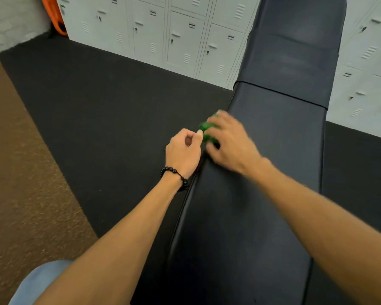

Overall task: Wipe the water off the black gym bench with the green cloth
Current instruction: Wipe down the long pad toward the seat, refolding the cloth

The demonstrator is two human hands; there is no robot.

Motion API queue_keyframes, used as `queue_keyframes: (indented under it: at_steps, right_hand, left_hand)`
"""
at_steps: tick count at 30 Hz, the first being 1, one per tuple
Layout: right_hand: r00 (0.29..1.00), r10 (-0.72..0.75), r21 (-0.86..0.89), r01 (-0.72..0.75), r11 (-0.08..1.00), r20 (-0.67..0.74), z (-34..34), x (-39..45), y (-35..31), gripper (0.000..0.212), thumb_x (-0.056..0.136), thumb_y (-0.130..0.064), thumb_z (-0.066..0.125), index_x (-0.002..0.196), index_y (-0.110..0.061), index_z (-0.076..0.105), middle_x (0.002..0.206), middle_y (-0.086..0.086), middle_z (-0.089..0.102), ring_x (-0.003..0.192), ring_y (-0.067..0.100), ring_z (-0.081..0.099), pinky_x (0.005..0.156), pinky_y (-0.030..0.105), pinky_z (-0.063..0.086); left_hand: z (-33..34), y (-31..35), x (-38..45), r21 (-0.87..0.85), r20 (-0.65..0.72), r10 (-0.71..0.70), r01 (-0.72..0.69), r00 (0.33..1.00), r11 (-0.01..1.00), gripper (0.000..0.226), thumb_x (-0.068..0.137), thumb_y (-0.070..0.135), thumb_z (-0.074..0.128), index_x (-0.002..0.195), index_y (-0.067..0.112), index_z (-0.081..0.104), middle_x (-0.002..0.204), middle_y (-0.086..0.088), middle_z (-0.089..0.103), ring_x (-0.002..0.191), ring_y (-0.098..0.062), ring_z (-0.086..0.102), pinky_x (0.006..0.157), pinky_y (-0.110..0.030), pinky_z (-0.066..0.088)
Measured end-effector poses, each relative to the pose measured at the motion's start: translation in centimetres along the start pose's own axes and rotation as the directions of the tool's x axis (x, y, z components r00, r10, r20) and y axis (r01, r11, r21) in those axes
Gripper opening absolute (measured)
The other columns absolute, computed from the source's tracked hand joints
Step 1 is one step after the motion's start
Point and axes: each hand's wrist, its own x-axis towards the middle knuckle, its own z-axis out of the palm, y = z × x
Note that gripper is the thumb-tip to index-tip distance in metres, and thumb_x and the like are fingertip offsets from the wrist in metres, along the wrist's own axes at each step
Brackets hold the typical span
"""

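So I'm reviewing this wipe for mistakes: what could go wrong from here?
The green cloth is bunched small under the right hand at the black gym bench's left edge, so it might slip off onto the floor. A wad that small may also miss most of the pad.

Left grip (183, 150) loosely curled, thumb pinching; right grip (229, 142) palm down, blurred, fingers bent.
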Motion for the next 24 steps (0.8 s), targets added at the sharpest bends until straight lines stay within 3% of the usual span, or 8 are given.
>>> queue_keyframes:
  at_steps: [4,7,10,14,18,20,24]
  right_hand:
    - [0.988,-0.066,0.083,0.054,0.995,0.142,3.0,-6.9,-7.0,0.038,0.081,-0.034,0.054,0.108,-0.015,0.073,0.131,0.008,0.061,0.137,0.035,0.041,0.112,0.049,0.034]
    - [0.961,-0.155,0.102,0.134,0.986,0.229,5.2,-11.0,-11.9,0.036,0.086,-0.036,0.052,0.108,-0.016,0.073,0.125,0.006,0.064,0.135,0.034,0.044,0.112,0.048,0.034]
    - [0.926,-0.205,0.128,0.172,0.977,0.318,6.8,-14.1,-15.7,0.039,0.087,-0.039,0.051,0.109,-0.017,0.074,0.122,0.004,0.065,0.132,0.032,0.046,0.113,0.045,0.031]
    - [0.857,-0.34,0.201,0.282,0.938,0.386,8.3,-18.1,-18.4,0.038,0.085,-0.039,0.054,0.109,-0.018,0.075,0.126,0.003,0.063,0.136,0.03,0.042,0.118,0.044,0.023]
    - [0.757,-0.514,0.258,0.444,0.858,0.403,8.8,-21.9,-19.0,0.035,0.086,-0.033,0.06,0.113,-0.014,0.074,0.138,0.005,0.058,0.144,0.031,0.033,0.121,0.044,0.01]
    - [0.789,-0.504,0.229,0.449,0.864,0.353,8.4,-22.0,-17.9,0.037,0.085,-0.03,0.063,0.119,-0.015,0.071,0.143,0.006,0.054,0.144,0.033,0.034,0.122,0.047,0.016]
    - [0.944,-0.189,0.158,0.15,0.976,0.271,6.9,-22.9,-17.2,0.046,0.083,-0.028,0.066,0.128,-0.024,0.065,0.151,0.004,0.047,0.144,0.033,0.032,0.122,0.046,0.018]
  left_hand:
    - [-1.8,-1.3,-1.7,0.153,-0.028,0.097,-0.092,0.995,0.984,0.031,0.093,0.038,0.062,0.073,0.014,0.062,0.063,0.007,0.061,0.055,0.002,0.053,0.056,-0.009,0.038]
    - [-3.1,-2.1,-3.0,0.246,0.054,0.088,-0.099,0.995,0.964,0.034,0.092,0.04,0.063,0.068,0.017,0.058,0.056,0.01,0.054,0.051,0.004,0.049,0.052,-0.01,0.035]
    - [-3.7,-3.2,-5.2,0.341,0.158,0.043,-0.096,0.986,0.935,0.031,0.089,0.046,0.065,0.074,0.02,0.058,0.062,0.01,0.056,0.056,0.002,0.051,0.056,-0.012,0.035]
    - [-3.7,-6.0,-8.9,0.451,0.19,0.156,-0.227,0.969,0.863,0.039,0.084,0.06,0.061,0.106,0.028,0.056,0.105,0.006,0.053,0.097,-0.012,0.054,0.088,-0.036,0.048]
    - [-3.5,-7.7,-11.7,0.616,0.34,0.252,-0.417,0.906,0.668,0.061,0.089,0.061,0.052,0.144,0.039,0.038,0.149,-0.003,0.029,0.14,-0.024,0.027,0.113,-0.048,0.021]
    - [-3.5,-7.8,-12.1,0.626,0.407,0.257,-0.473,0.877,0.62,0.061,0.092,0.06,0.047,0.148,0.043,0.031,0.159,-0.006,0.017,0.147,-0.027,0.013,0.115,-0.05,0.014]
    - [-3.5,-7.5,-12.6,0.654,0.497,0.268,-0.559,0.825,0.51,0.059,0.097,0.06,0.036,0.152,0.047,0.02,0.164,-0.007,-0.004,0.151,-0.029,-0.006,0.117,-0.06,0.006]
